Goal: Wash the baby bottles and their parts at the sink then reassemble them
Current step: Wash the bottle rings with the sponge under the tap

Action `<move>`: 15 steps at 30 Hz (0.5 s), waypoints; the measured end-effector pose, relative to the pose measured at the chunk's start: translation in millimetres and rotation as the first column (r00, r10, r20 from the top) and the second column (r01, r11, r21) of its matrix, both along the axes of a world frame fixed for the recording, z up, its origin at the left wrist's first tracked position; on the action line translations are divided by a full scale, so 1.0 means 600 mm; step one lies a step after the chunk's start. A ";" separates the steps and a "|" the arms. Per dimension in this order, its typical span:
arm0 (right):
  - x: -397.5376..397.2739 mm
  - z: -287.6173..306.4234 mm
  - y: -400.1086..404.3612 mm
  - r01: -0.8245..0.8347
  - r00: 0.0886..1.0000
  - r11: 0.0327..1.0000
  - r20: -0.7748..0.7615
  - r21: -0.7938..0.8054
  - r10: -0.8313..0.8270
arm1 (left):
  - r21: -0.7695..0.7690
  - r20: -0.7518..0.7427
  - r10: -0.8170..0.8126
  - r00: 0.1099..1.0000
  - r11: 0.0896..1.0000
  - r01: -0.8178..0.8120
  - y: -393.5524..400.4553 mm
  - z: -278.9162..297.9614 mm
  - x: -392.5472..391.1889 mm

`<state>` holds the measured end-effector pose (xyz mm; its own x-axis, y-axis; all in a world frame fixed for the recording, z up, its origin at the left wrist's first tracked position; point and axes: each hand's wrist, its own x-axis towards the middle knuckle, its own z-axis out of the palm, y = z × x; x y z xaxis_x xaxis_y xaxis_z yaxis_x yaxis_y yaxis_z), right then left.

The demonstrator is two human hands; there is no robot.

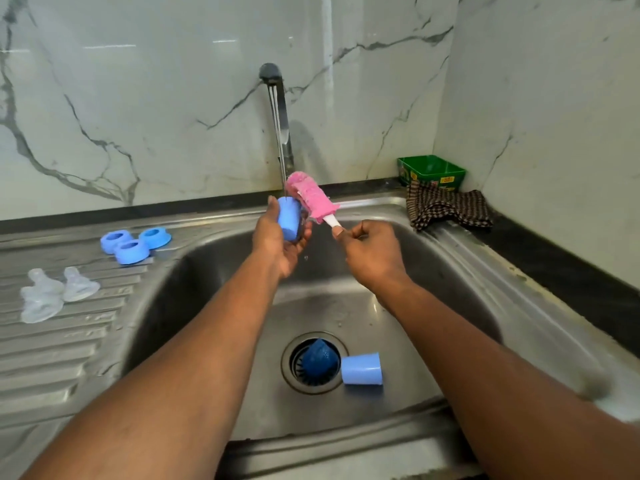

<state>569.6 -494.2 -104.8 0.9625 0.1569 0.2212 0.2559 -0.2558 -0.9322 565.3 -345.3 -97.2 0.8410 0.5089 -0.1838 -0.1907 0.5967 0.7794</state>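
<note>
Your left hand (277, 244) grips blue cap (289, 219) under tap (277, 109), water stream hitting it. Your right hand (372, 251) pinches white handle of pink sponge brush (309, 197), sponge head just beside cap. Second blue cap (362, 368) lies on its side in sink (433, 271) by drain. Three blue collars (133, 241) and clear teats (52, 294) rest on left drainboard.

Printing shows only on the green box (431, 172), which stands at the back corner to the right of the tap (277, 109), behind the checked cloth (446, 204). Its front face carries yellow patches, one with what may be the digits "58", too blurred to confirm. Nothing else bears readable text.
</note>
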 end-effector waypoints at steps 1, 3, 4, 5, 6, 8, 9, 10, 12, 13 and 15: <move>-0.003 0.003 0.000 -0.004 1.000 1.000 -0.004 -0.008 0.004 | 0.048 0.002 0.011 1.000 0.999 -0.011 0.005 0.001 -0.005; -0.002 0.007 -0.003 0.009 1.000 1.000 -0.015 0.001 -0.009 | 0.158 -0.006 0.046 0.999 0.986 -0.044 0.006 0.001 -0.012; 0.001 0.007 -0.006 0.026 0.999 0.999 -0.022 0.018 -0.026 | 0.183 -0.017 0.068 0.998 0.981 -0.064 0.003 0.000 -0.013; 0.004 0.008 -0.010 0.043 0.999 0.998 -0.030 0.036 -0.042 | 0.181 -0.021 0.093 0.995 0.979 -0.088 -0.002 0.001 -0.012; 0.005 0.008 -0.011 0.057 0.998 0.997 -0.038 0.048 -0.055 | 0.156 -0.012 0.122 0.992 0.981 -0.119 -0.005 0.005 -0.013; 0.007 0.007 -0.018 0.080 0.996 0.996 -0.052 0.042 -0.078 | 0.050 0.022 0.173 0.985 0.984 -0.174 -0.013 0.026 -0.007; 0.009 0.006 -0.021 0.090 0.995 0.995 -0.055 0.034 -0.088 | -0.009 0.045 0.183 0.982 0.983 -0.183 -0.016 0.038 -0.003; 0.010 0.006 -0.023 0.094 0.994 0.995 -0.055 0.027 -0.093 | -0.053 0.065 0.177 0.982 0.983 -0.174 -0.018 0.047 -0.001; 0.014 0.006 -0.025 0.097 0.994 0.995 -0.051 0.020 -0.096 | -0.119 0.078 0.163 0.984 0.981 -0.153 -0.016 0.053 0.001; 0.015 0.007 -0.026 0.093 0.995 0.996 -0.049 0.014 -0.092 | -0.153 0.067 0.156 0.986 0.978 -0.144 -0.014 0.051 0.000; 0.017 0.008 -0.023 0.081 0.996 0.997 -0.050 0.010 -0.080 | -0.188 0.034 0.127 0.991 0.975 -0.118 -0.012 0.045 -0.003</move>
